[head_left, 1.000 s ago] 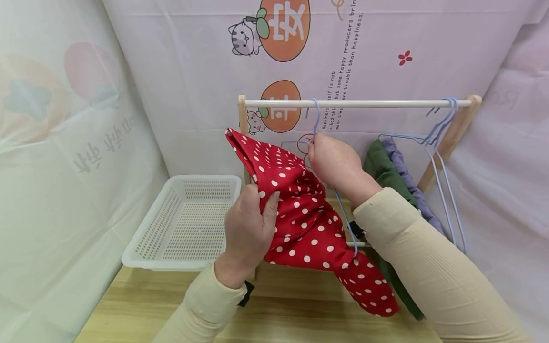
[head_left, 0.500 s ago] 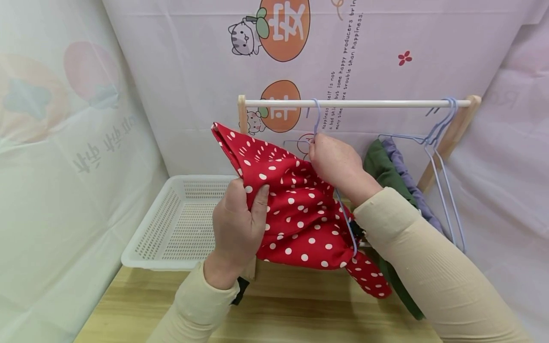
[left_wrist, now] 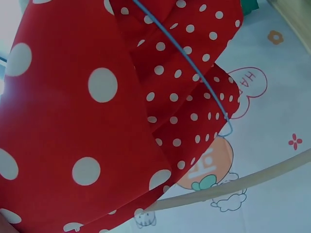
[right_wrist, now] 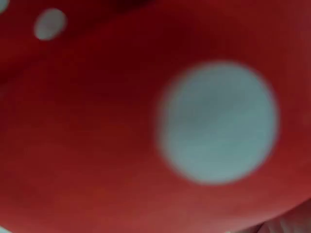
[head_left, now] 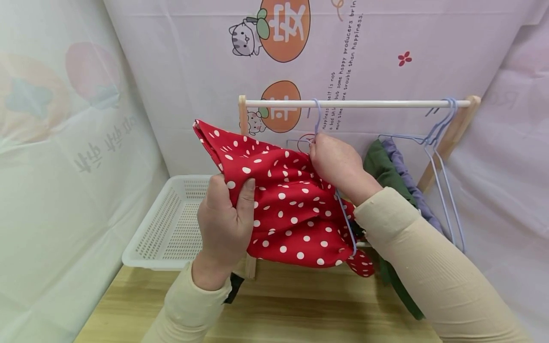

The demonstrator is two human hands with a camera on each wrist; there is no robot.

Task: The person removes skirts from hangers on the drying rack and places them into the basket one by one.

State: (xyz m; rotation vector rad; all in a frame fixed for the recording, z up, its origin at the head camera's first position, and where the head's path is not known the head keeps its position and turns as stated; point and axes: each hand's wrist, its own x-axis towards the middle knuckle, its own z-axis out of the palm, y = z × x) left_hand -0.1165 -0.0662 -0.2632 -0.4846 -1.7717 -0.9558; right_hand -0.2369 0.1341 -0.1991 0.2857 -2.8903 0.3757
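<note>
A red polka-dot garment [head_left: 291, 214] is stretched sideways across the middle of the head view, partly on a blue wire hanger [head_left: 318, 119]. My left hand [head_left: 225, 224] grips its left part, thumb on the front of the cloth. The fist of my right hand [head_left: 336, 159] holds the hanger at its neck, just under the hook, which sits over the rail. Red cloth [left_wrist: 102, 126] fills much of the left wrist view, and one side of the hanger wire [left_wrist: 194, 68] crosses in front of it. Blurred cloth [right_wrist: 97, 121] covers the right wrist view.
A white rail [head_left: 377, 103] spans two wooden posts. Bare blue hangers [head_left: 450, 200] hang at its right end, beside a green garment [head_left: 381, 166] and a purple one [head_left: 399, 162]. To the left stands a white plastic basket [head_left: 156, 263] by the wooden table [head_left: 300, 305].
My left hand has moved left, drawing the red garment with it. Its dangling lower-right end has pulled in towards the hanger. The right hand stays at the hanger's neck.
</note>
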